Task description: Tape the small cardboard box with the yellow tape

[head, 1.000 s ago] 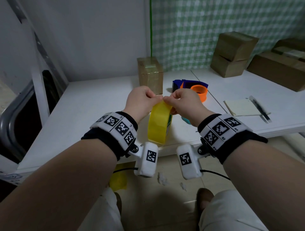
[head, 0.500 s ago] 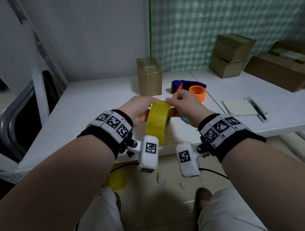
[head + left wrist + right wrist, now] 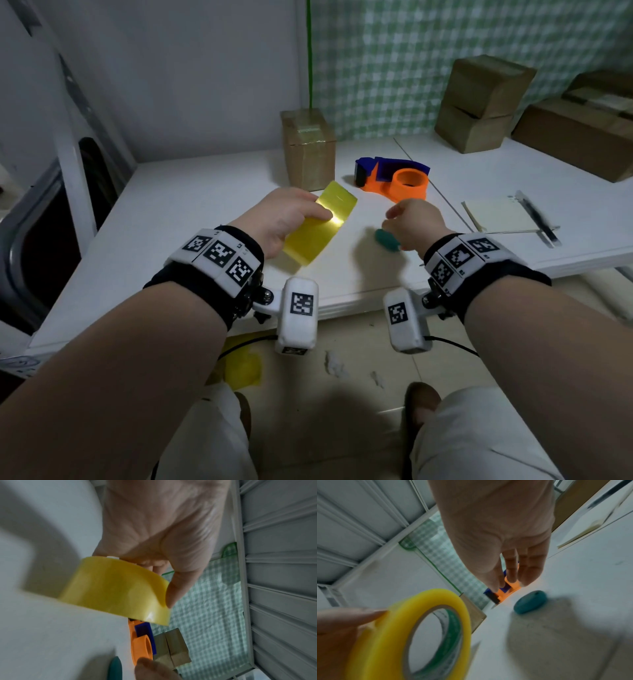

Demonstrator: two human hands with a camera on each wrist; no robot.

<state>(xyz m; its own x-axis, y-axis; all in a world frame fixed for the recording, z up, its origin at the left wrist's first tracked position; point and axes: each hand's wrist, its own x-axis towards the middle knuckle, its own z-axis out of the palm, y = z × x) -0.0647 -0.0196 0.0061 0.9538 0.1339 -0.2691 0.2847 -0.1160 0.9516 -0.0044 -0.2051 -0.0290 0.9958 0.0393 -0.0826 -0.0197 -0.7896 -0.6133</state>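
My left hand [image 3: 301, 216] grips the yellow tape roll [image 3: 318, 224] and holds it tilted above the white table [image 3: 191, 205]. In the left wrist view the thumb lies along the edge of the roll [image 3: 116, 592]. My right hand [image 3: 400, 219] hovers to the right of the roll with loosely curled fingers [image 3: 527, 572] and holds nothing. The small cardboard box [image 3: 308, 147] stands upright just beyond the roll, with clear tape across its top. The right wrist view shows the roll [image 3: 419, 635] from its open side, with the box [image 3: 475, 613] partly hidden behind it.
An orange and blue tape dispenser [image 3: 394, 178] sits right of the box. A small teal object [image 3: 387, 240] lies under my right hand. A notepad [image 3: 496, 216] and pen [image 3: 537, 219] lie at right. Larger cardboard boxes [image 3: 483, 102] stand at the back right.
My right hand has let go of the roll's top and moved off to the right. My left hand has tilted the roll and carried it forward over the table.
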